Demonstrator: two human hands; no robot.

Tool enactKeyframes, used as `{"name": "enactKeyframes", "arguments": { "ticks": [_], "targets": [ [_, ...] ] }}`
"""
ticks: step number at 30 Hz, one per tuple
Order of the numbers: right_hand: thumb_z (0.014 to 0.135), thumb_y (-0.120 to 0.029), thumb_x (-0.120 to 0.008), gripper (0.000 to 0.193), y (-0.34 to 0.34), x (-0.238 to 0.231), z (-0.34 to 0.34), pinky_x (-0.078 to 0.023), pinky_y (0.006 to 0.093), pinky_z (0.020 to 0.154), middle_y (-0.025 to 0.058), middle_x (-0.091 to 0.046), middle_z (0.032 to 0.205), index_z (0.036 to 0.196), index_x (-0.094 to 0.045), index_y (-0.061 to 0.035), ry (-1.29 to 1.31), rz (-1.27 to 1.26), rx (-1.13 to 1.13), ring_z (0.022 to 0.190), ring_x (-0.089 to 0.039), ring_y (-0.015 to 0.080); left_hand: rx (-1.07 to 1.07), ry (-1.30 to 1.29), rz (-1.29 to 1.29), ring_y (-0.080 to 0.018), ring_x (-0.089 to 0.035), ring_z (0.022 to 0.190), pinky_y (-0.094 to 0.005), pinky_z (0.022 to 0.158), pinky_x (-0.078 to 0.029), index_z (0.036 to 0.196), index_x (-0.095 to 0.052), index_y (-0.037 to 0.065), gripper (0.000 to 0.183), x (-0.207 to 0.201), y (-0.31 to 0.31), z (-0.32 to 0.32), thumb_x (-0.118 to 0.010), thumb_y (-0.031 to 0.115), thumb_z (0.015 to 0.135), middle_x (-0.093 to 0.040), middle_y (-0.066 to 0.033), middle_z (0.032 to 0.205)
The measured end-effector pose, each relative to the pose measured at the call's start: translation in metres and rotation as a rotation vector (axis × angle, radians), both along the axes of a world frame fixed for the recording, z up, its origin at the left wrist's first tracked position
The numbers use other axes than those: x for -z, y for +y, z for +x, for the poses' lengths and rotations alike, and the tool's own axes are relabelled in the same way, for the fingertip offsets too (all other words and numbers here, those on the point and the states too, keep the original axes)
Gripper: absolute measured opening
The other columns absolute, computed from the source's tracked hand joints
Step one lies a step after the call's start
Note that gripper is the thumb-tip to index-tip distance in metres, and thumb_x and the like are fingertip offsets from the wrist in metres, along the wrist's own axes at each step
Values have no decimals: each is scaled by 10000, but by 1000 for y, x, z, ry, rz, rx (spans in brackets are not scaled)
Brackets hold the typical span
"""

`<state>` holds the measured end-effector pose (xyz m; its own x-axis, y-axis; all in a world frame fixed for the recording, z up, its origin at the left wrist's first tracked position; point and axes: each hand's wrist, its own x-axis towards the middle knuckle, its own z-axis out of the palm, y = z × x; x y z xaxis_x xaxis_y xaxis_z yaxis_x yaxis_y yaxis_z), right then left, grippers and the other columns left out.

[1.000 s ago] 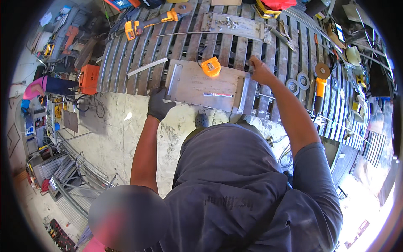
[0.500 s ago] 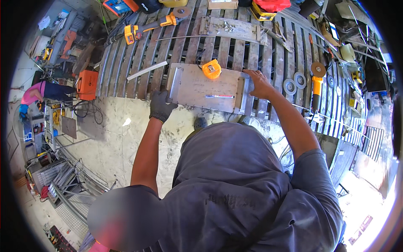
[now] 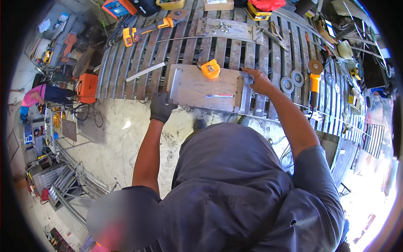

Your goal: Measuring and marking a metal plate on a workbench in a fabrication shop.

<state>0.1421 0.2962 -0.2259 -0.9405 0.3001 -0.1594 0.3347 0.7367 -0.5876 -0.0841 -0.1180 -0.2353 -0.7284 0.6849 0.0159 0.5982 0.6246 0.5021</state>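
Metal plate [image 3: 191, 90] with raised ends lies in the upper middle of the frame, on a slatted table [image 3: 252, 54]. Gloved left hand [image 3: 162, 108] is at its lower left corner, thumb apart from fingers; bare right hand [image 3: 261, 82], fingers half bent, is at its upper right corner. Whether either pinches the edge, I cannot tell. The plate looks stiff and rather heavy; its two short ends seem the best hold. If tilted, the orange tape measure [image 3: 210, 69] and pen [image 3: 220, 95] on it could slide.
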Motion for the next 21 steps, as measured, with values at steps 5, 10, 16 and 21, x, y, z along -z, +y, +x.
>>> {"name": "enactKeyframes", "arguments": {
  "ticks": [5,10,16,21],
  "targets": [
    [736,45,-710,701,-5,-4,-3,-485,429,1064,192,-631,1326,1398,-597,-155,55,-38,79,1221,-607,383,39,4,69,-381,-612,901,-457,816,-513,1060,-677,-2,606,18,-10,-10,-912,302,592,-619,-189,1005],
    [744,48,-741,688,-2,-4,1,-476,426,1076,189,-621,1344,1393,-594,-127,51,-57,89,1253,-586,379,100,226,19,-322,-660,896,-415,847,-533,1208,-640,-30,717,12,-3,-6,-938,258,623,-644,-180,1105],
    [758,22,-710,507,-20,-19,15,-453,441,1077,200,-597,1282,1255,-621,-23,149,186,89,1262,-531,395,57,-98,113,-294,-676,1000,-382,834,-555,1253,-619,-59,663,33,-23,-23,-884,227,716,-630,-175,1132],
    [764,-23,-693,441,-70,-36,57,-454,473,1039,202,-576,1160,1194,-601,-1,144,199,8,1182,-524,401,-41,-407,248,-242,-682,988,-335,886,-547,1252,-654,-7,630,40,-40,-43,-878,60,667,-656,-139,1096]
  ]
}}
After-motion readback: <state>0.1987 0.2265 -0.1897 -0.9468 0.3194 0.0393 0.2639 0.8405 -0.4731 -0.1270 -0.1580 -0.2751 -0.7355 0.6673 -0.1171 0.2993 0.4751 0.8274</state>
